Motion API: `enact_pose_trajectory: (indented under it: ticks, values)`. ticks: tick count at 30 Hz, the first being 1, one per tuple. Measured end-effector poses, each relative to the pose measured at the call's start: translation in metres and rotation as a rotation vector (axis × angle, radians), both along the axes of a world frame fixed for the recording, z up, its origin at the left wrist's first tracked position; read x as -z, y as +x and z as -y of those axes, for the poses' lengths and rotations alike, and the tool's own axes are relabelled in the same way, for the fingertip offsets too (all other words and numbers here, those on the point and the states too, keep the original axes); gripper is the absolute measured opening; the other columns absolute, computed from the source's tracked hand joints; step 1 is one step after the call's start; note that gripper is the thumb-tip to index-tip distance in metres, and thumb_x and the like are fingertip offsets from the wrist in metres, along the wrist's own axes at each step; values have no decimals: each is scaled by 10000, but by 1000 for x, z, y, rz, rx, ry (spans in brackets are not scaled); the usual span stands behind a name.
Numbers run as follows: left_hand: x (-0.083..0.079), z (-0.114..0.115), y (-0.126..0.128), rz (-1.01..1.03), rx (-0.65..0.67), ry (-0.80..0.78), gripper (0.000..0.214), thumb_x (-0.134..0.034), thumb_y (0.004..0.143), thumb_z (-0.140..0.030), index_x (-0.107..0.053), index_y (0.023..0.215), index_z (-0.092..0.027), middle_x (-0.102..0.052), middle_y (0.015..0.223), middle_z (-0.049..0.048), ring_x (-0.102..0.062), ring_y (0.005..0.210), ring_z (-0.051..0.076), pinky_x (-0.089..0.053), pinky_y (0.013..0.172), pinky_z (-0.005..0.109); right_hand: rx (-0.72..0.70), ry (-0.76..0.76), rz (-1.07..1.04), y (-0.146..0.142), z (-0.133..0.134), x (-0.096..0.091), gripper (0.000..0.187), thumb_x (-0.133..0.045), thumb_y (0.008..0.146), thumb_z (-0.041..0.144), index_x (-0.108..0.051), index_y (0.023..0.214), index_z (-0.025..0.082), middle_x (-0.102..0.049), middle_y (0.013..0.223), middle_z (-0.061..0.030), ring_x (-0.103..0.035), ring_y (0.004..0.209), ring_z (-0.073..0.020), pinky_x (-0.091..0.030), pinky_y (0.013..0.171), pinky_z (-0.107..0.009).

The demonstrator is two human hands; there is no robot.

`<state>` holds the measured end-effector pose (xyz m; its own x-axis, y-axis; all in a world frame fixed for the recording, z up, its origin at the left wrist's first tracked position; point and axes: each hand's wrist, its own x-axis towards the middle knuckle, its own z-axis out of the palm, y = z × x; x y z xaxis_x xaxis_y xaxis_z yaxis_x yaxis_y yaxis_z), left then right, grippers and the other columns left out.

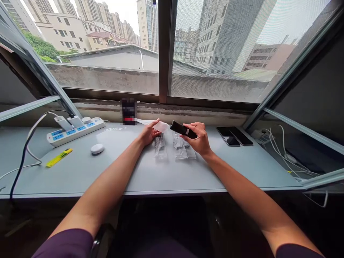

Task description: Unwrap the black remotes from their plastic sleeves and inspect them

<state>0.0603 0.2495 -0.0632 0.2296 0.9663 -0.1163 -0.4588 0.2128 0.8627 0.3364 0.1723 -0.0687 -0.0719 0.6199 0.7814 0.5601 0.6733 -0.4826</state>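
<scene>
My right hand (198, 138) is closed around a black oblong device (178, 128) with a small white label, held tilted above the desk. What kind of device it is, I cannot make out. To its left, my left hand (149, 134) has its fingers curled at a thin whitish plastic bag (162, 126), which shows on both sides of the hand. Beneath the hands lie clear plastic packets (160, 147) with dark small items inside. More such packets (180, 148) lie below the black device, partly hidden by my right hand.
On the left are a power strip (77, 132) with plugs, a yellow cutter knife (59, 157) and a round white object (97, 149). Two dark phones (234, 136) lie at the right, near white cables (282, 150). A blurred dark box (129, 111) stands by the window.
</scene>
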Motion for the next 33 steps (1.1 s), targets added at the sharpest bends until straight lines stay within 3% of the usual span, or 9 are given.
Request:
enact_pose_trajectory:
  ticks: [5, 8, 10, 14, 18, 24, 29, 31, 33]
  values:
    - [-1, 1, 0, 0, -11, -8, 319, -883, 941, -348, -710, 1132, -160, -819, 1000, 85, -790, 755, 180, -611, 628, 239, -224, -406, -341, -6, 2, 1, 456, -802, 963, 659, -834, 1175, 257, -803, 983, -54, -707, 853, -235, -619, 800, -397]
    - [0, 0, 0, 7, 0, -8, 342, -909, 918, -349, -691, 1111, -170, -819, 1029, 98, -802, 798, 195, -627, 675, 255, -367, -628, -583, -9, 0, 1, 494, -833, 917, 700, -785, 1107, 246, -833, 963, -49, -734, 818, -214, -614, 703, -341]
    - [1, -1, -1, 10, 4, -4, 364, -922, 904, -353, -685, 1114, -173, -818, 1048, 104, -808, 819, 201, -631, 699, 260, -426, -683, -698, -10, -2, -1, 536, -940, 819, 660, -751, 1104, 247, -849, 987, -51, -771, 865, -228, -634, 699, -338]
    - [3, -3, -1, 3, -7, -15, 400, -929, 892, -363, -674, 1137, -177, -821, 1077, 111, -815, 847, 214, -631, 703, 269, -459, -621, -737, -11, 1, -3, 529, -1037, 736, 550, -718, 1048, 266, -868, 1160, -67, -807, 1094, -279, -692, 906, -430]
    - [3, -4, -1, 11, -5, -4, 427, -951, 868, -367, -672, 1136, -187, -825, 1068, 102, -813, 879, 224, -643, 723, 283, -457, -426, -606, -13, 7, -3, 356, -1004, 832, 437, -737, 1017, 289, -822, 1373, -65, -714, 1398, -291, -535, 1250, -534]
    - [3, -2, -1, 5, -7, -2, 328, -919, 907, -334, -700, 1096, -178, -820, 1036, 98, -804, 849, 204, -637, 729, 267, -355, -272, -417, -9, 8, -4, 168, -945, 891, 404, -848, 1015, 347, -815, 1284, -64, -626, 1459, -317, -441, 1322, -582]
    - [2, -1, 0, -8, -12, 10, 296, -922, 909, -323, -719, 1072, -182, -814, 1050, 102, -799, 842, 201, -640, 736, 264, -189, -279, -407, -7, 9, -6, 280, -924, 886, 403, -889, 1160, 360, -778, 1098, -50, -674, 1238, -316, -565, 1163, -502]
    - [2, -2, 0, -1, -20, 6, 287, -921, 909, -318, -719, 1058, -182, -809, 1035, 97, -791, 830, 192, -642, 735, 258, -213, -345, -472, -8, 8, -6, 358, -886, 916, 458, -865, 1252, 338, -736, 1021, -24, -722, 1011, -255, -643, 931, -414]
    - [3, -2, 0, 6, -25, 4, 280, -919, 909, -314, -720, 1054, -180, -805, 1023, 89, -781, 816, 179, -642, 735, 249, -272, -480, -535, -10, 6, -4, 485, -854, 930, 534, -810, 1361, 314, -701, 951, 2, -712, 770, -190, -619, 666, -342]
